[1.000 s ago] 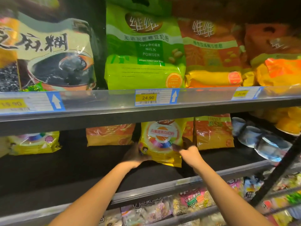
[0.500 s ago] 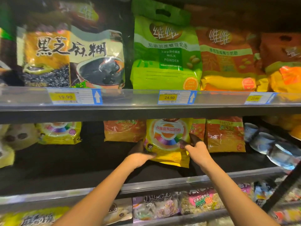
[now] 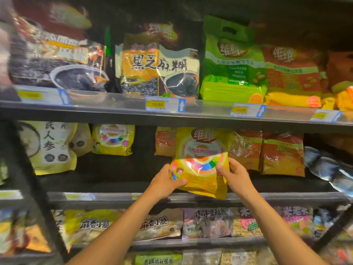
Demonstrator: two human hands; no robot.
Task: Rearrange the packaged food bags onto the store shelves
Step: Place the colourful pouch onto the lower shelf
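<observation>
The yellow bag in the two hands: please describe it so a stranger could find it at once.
Find the middle shelf, below the price tags. Near its front edge, the left hand and right hand grip the yellow bag. Unlike the orange bags behind, it shows a rainbow wheel.

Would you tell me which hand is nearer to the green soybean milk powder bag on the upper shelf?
Right. The right hand is below the green bag, almost under it; the left hand is farther left.

Two hands (image 3: pixel 166 181) (bare), four price tags (image 3: pixel 165 105).
</observation>
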